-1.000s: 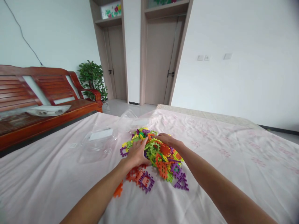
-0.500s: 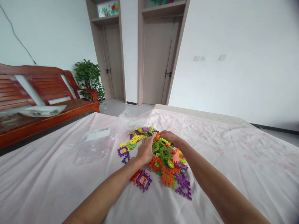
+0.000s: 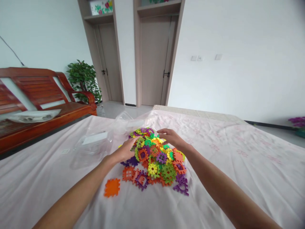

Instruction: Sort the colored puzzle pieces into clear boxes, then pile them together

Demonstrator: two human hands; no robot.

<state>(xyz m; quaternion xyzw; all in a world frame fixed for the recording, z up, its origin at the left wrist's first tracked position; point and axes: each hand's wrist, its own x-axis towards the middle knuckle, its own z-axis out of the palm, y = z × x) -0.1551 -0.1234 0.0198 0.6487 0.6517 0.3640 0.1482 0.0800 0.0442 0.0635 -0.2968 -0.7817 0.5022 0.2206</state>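
A heap of flat plastic interlocking pieces [image 3: 154,159] in orange, green, purple and yellow lies on the bed-like surface before me. Some are square frames with notched edges, others are flower-shaped discs. Against the heap's left side rests my left hand [image 3: 125,151], open, its fingertips at a green piece and partly hidden. On the far right of the heap, my right hand [image 3: 172,138] is open with fingers spread just over yellow and green pieces. A solid orange square [image 3: 112,187] lies apart at the near left, and a purple triangular frame [image 3: 181,188] sits at the near right edge.
Clear plastic containers [image 3: 91,148] with white labels stand left of and behind the heap. Pale patterned cloth [image 3: 226,178] covers the surface. Beyond are a wooden bench [image 3: 45,90], a leafy plant [image 3: 83,79] and two doors.
My hands, close together over the heap before, are now apart, the left one further left. The pieces have spread into a fuller mound, and the orange square now lies at the near left.
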